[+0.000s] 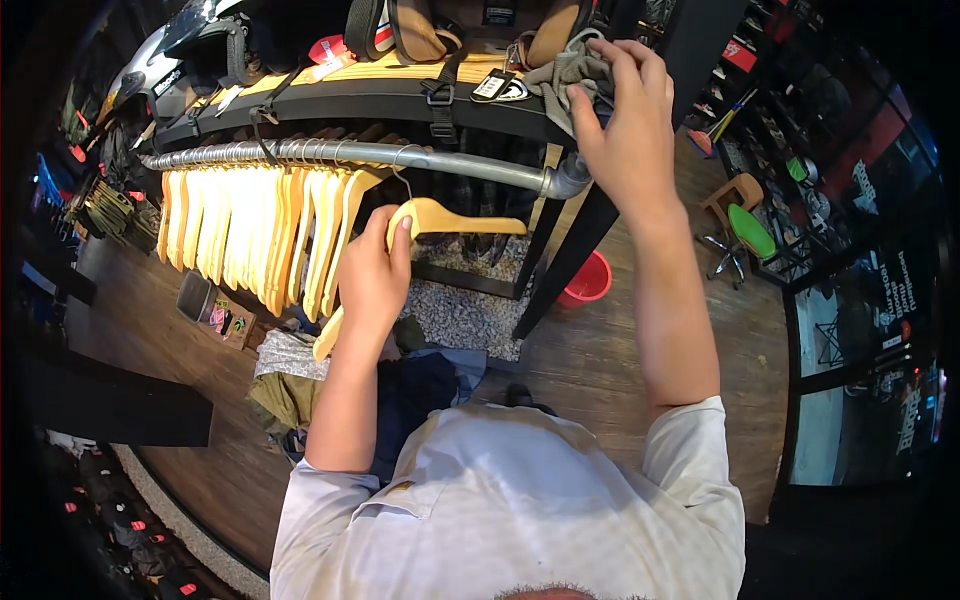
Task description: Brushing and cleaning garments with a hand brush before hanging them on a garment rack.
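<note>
My left hand is closed round a wooden clothes hanger, whose metal hook sits over the grey pipe rail. One arm of that hanger sticks out to the right, and the other slants down behind my wrist. Up at the right end of the shelf, my right hand has its fingers bent over a crumpled grey cloth; its thumb presses the near side. Many more wooden hangers hang close together on the rail, left of my left hand.
Helmets stand on the wooden shelf above the rail. Clothes lie heaped on the floor below the hangers. A red bucket stands beside the black rack post. Farther right is a chair with a green seat.
</note>
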Demonstrator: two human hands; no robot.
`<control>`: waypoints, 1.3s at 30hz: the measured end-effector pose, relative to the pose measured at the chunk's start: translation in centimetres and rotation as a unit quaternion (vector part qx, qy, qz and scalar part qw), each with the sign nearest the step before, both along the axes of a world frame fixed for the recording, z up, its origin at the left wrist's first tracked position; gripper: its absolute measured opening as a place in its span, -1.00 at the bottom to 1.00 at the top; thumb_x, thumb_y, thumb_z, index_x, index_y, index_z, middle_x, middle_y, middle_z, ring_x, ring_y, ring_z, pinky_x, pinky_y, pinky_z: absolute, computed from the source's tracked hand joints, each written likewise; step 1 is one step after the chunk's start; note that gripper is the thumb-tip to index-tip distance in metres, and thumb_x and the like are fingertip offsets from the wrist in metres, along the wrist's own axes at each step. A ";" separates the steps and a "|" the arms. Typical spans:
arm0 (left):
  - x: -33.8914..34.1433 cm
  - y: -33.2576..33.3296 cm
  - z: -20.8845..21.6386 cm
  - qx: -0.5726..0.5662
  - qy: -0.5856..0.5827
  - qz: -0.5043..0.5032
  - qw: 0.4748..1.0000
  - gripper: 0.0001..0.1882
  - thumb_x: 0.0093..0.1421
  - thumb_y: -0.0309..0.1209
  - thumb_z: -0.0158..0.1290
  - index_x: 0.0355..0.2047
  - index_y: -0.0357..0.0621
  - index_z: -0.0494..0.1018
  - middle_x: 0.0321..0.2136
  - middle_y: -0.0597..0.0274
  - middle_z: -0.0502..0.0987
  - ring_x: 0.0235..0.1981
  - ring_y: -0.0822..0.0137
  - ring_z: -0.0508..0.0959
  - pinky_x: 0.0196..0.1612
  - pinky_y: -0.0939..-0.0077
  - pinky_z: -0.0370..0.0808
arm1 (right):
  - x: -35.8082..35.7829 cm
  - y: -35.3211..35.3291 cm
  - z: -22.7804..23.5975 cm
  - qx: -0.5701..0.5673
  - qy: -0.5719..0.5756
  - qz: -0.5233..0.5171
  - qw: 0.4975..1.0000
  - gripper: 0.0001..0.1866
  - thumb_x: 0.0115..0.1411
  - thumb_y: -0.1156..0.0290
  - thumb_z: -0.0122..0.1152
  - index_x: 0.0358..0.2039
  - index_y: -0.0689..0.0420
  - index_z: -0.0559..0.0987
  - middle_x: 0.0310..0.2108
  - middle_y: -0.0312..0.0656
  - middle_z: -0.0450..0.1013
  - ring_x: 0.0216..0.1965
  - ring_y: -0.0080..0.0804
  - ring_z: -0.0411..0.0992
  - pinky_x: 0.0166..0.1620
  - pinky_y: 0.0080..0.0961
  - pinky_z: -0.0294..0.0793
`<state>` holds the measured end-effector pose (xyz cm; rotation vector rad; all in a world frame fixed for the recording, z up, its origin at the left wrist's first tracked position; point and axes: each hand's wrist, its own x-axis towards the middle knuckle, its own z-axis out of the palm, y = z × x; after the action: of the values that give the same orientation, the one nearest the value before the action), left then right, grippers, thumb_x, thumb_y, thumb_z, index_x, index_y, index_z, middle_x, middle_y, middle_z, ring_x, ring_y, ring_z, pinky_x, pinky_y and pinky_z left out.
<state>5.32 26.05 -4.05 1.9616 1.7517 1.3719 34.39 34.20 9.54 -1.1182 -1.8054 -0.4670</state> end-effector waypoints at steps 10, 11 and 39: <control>1.6 4.6 -3.6 0.002 0.060 0.124 0.991 -0.72 0.60 -0.14 0.03 0.06 -0.01 0.59 -0.30 -0.10 0.73 -0.26 -0.28 0.71 -0.26 -0.19 0.59 | -2.9 -3.2 -3.7 0.184 0.060 0.056 0.980 -0.42 0.16 0.27 0.60 0.18 0.09 0.65 0.36 0.03 0.43 0.42 0.18 0.30 0.54 0.21 0.04; 1.8 4.7 -4.0 -0.002 0.058 0.127 0.990 -0.72 0.60 -0.14 0.03 0.06 -0.01 0.59 -0.30 -0.10 0.73 -0.26 -0.28 0.71 -0.26 -0.19 0.59 | -3.1 -4.5 -4.5 0.184 0.045 0.073 0.979 -0.50 0.11 0.35 0.60 0.09 0.08 0.70 0.32 0.05 0.45 0.38 0.14 0.37 0.49 0.17 0.20; 3.5 -32.8 -25.9 -0.296 -0.052 0.465 0.833 -0.15 0.43 -0.14 0.29 0.62 0.01 0.20 0.54 -0.26 0.26 0.38 -0.34 0.46 0.40 -0.10 0.44 | -15.3 -16.4 -38.3 -0.539 -0.218 0.594 0.556 -0.48 0.46 0.11 0.37 0.29 0.12 0.56 0.25 -0.01 0.47 0.29 0.10 0.49 0.26 -0.09 0.55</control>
<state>8.78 -6.79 -29.99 0.6717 2.7691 0.8486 19.07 17.77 -28.71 -0.0807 -2.8354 1.5015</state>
